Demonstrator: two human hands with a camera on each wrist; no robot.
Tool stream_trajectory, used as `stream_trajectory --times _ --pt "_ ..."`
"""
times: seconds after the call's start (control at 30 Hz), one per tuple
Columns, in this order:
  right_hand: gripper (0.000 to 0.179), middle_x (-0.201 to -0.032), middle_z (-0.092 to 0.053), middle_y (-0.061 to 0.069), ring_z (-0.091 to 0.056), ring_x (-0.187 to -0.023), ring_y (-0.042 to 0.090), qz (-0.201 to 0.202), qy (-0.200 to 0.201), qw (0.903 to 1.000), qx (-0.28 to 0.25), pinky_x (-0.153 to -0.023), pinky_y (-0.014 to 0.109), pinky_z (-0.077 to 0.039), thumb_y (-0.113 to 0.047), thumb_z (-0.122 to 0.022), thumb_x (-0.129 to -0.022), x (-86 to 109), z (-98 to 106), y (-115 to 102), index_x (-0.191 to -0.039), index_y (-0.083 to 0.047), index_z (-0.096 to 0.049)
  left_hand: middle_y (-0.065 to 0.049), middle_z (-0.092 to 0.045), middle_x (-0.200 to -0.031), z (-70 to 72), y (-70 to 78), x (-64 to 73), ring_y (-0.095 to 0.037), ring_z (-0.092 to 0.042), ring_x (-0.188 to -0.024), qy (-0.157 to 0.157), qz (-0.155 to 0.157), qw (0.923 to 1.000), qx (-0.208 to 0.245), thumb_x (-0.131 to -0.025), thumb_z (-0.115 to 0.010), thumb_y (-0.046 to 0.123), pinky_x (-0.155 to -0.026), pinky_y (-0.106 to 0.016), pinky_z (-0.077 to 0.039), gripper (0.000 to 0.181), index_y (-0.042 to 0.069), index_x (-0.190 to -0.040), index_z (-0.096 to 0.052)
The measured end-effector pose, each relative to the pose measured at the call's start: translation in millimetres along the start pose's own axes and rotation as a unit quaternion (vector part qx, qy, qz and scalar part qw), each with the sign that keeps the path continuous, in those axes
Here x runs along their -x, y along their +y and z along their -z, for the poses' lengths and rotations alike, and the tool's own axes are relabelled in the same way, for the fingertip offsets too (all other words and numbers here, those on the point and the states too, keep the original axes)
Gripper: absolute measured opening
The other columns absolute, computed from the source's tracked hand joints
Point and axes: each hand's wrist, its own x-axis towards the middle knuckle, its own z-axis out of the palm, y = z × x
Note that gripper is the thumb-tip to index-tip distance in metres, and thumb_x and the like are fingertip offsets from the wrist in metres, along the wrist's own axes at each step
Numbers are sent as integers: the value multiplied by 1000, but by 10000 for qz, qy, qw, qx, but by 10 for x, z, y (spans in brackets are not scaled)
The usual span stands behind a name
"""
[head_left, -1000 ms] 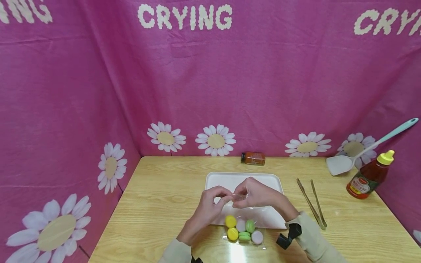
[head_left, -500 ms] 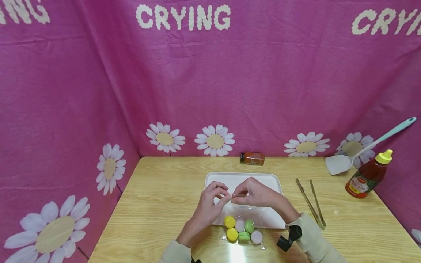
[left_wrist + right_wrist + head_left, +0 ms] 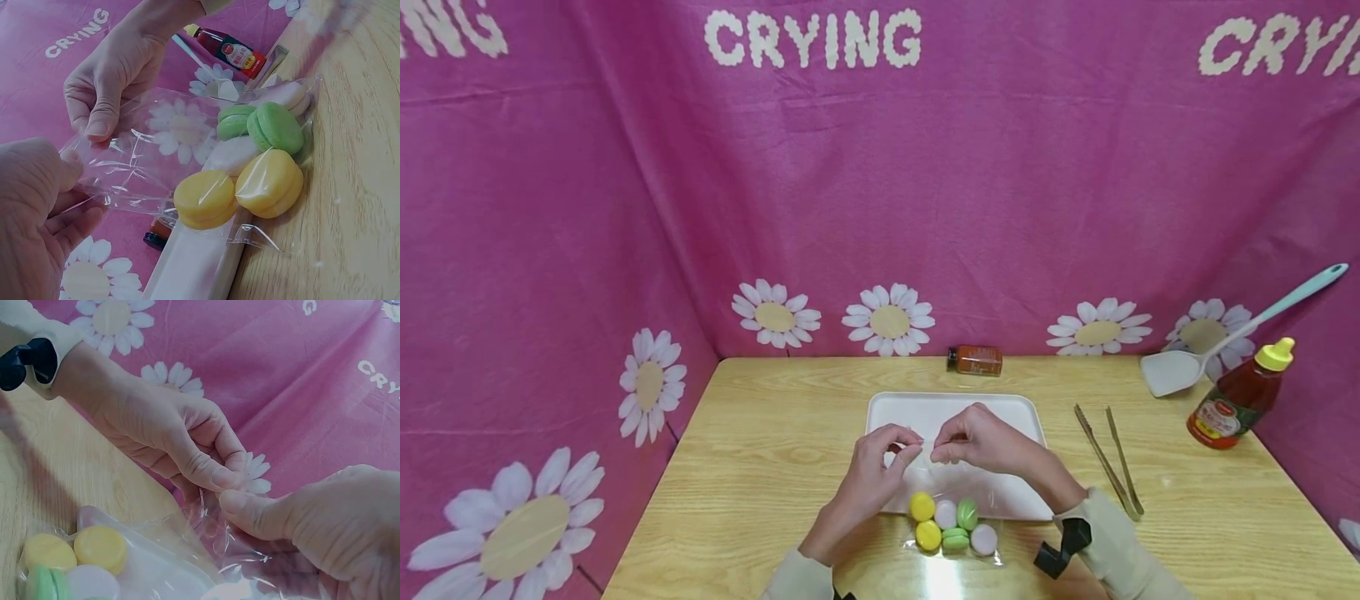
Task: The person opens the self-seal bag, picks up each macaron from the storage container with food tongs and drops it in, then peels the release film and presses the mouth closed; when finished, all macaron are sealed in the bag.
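A clear plastic bag (image 3: 150, 159) holds several macarons, coloured yellow (image 3: 269, 182), green (image 3: 275, 128) and pale lilac (image 3: 983, 540). Its filled end lies on the table at the front edge of a white tray (image 3: 955, 407), and the mouth is lifted over the tray. My left hand (image 3: 874, 471) pinches the mouth on one side between thumb and fingers. Facing it, my right hand (image 3: 983, 442) pinches the other side. In the right wrist view, the tips of the left hand (image 3: 165, 434) and right hand (image 3: 337, 528) are very close together.
Metal tongs (image 3: 1108, 462) lie right of the tray. Farther right stands a sauce bottle (image 3: 1236, 400) with a yellow cap, beside a white spatula (image 3: 1176, 372) with a pale green handle. Behind the tray a small dark-capped bottle (image 3: 977, 361) lies on its side.
My fingertips, together at the bag's mouth a second ago, now stand slightly apart in the head view. The macarons and the other things on the table have stayed in place.
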Motion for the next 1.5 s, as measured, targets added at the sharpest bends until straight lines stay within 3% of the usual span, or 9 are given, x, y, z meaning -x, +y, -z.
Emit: stream_trajectory --times 0.2,0.37,0.87,0.93,1.17,1.37,1.5 --pt "7 -73 -72 -1 -59 -65 -2 113 39 9997 197 -58 21 -53 -8 -77 -93 12 11 -1 -87 -6 -80 0 -73 -94 -2 22 14 -14 -68 -90 -30 352 9993 76 -101 -69 14 -86 -31 -60 7 9 -100 -73" --pt "8 -72 -73 -2 -58 -65 -3 -16 52 9997 247 -56 20 -51 -11 -78 -93 30 15 -1 -86 -8 -80 0 -73 -94 -19 25 33 -14 -68 -89 -30 615 9978 247 -102 -69 16 -84 -28 -59 8 9 -98 -71" --pt "9 -77 -73 -5 -52 -63 -4 -85 -30 9983 580 -55 19 -49 -11 -78 -94 127 51 33 -86 -10 -79 0 -73 -89 17 -10 25 -7 -62 -79 35 721 9966 386 -100 -71 16 -70 -20 -51 7 11 -96 -72" --pt "9 -76 -74 -3 -52 -64 -4 -101 -31 9986 523 -55 19 -49 -11 -79 -94 145 58 37 -86 -8 -79 1 -73 -90 30 -6 21 -7 -63 -80 -42 816 9956 447 -101 -70 16 -71 -20 -50 7 11 -97 -72" --pt "11 -74 -74 -3 -52 -63 -4 -195 78 9983 536 -55 19 -48 -12 -81 -92 186 91 57 -82 -8 -80 -1 -75 -92 55 -44 21 -29 -72 -89 -170 909 9922 839 -103 -66 20 -82 -23 -54 11 11 -101 -73" --pt "14 -69 -71 -6 -48 -61 -4 -308 276 9970 659 -54 18 -43 -18 -84 -89 250 144 96 -76 -12 -79 -3 -77 -92 90 -70 55 -25 -74 -89 -125 914 9915 915 -104 -64 20 -79 -23 -55 11 12 -100 -71" --pt "12 -69 -71 -9 -50 -62 -5 -214 431 9964 700 -54 18 -45 -13 -83 -88 307 190 147 -77 -12 -78 -3 -79 -89 115 -91 68 -23 -76 -85 -19 894 9924 845 -104 -64 16 -77 -23 -56 9 11 -98 -69"
